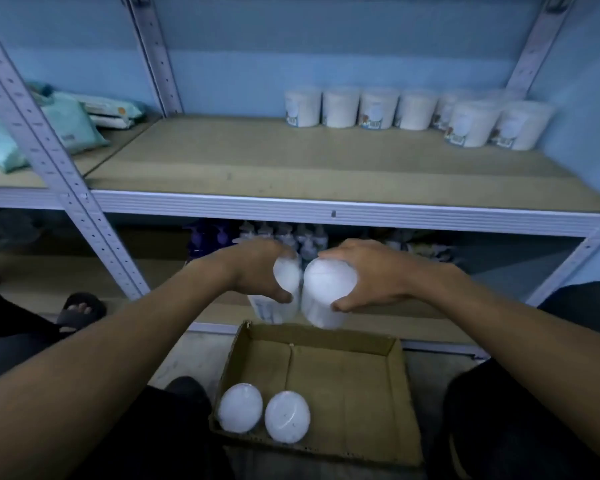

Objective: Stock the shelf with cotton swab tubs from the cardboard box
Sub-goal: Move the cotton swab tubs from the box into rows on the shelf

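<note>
Head camera view, looking down past two bare forearms: at the centre of the frame the left hand [257, 271] curls its fingers and thumb round a white cylindrical plastic cotton swab tub [284, 289], while the right hand [371, 275] grips a second white tub [328, 292] the same way; the two tubs are held side by side, just touching, above the far edge of an open brown cardboard box [371, 393] on the floor. Two more white round-lidded tubs [240, 407] [287, 416] stand close together in the box's lower left corner. On the tan board shelf [291, 161] of the grey metal rack, a row of white labelled swab tubs [409, 110] lines the back at the upper right of the frame, with two set slightly forward at the row's right end. Pale green soft packs [66, 123] lie on the neighbouring shelf at the upper left. Blurred pump bottles [284, 237] fill the lower shelf behind the hands. A sandalled foot [80, 308] shows at the left edge
</note>
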`<state>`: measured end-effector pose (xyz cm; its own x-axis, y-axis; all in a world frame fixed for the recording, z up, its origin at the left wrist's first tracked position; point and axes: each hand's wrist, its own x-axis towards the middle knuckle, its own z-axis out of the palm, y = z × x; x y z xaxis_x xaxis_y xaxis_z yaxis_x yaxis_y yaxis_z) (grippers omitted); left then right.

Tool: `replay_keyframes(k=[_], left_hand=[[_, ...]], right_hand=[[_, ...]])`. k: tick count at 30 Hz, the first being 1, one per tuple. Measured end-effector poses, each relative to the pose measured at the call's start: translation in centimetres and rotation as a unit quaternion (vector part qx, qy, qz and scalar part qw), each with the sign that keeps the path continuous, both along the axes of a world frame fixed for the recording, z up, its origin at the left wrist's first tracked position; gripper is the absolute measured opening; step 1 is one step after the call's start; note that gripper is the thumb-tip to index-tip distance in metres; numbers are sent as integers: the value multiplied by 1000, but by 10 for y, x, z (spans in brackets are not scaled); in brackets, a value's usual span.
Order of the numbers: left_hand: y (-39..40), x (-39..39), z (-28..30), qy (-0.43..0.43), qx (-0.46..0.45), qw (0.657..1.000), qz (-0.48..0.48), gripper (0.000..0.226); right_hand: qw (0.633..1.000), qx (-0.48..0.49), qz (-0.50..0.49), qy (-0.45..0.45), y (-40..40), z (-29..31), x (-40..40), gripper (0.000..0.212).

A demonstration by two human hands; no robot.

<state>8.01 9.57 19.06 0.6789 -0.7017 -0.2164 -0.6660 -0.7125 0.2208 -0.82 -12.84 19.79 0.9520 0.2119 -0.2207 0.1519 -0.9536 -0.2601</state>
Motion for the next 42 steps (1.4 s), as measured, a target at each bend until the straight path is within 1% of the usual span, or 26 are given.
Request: replay_keyframes(k=[2,5,11,15,19,30,35,38,42], left_hand=[[-4,-4,23,-16,-15,1000,-10,72],[-12,-8,55,-45,-31,998,-14,74],[-31,-10,115,-101,-37,993,-39,72],[-44,0,148,-135,-28,990,-34,81],[-63,9,172,-144,-28,989,-30,83],[-117,29,183,-135,-32,990,-28,80],[-139,38,180,-131,-32,990,-36,79],[-150,46,175,-125,-30,991,-39,79],[-159,55,167,-108,-42,993,-35,72]], right_hand=[[1000,-4,-7,-16,-6,23,-8,102],[999,-9,-4,-52,-13,57,-19,92],[993,-25,-13,-112,-24,114,-29,88],[988,-42,-25,-144,-34,147,-32,85],[985,-42,-42,-162,-43,170,-31,80],[985,-22,-114,-130,-81,175,-5,79],[983,-34,-137,-115,-100,173,8,80],[983,-43,-148,-103,-109,173,16,75],[986,-51,-143,-73,-116,171,24,63]])
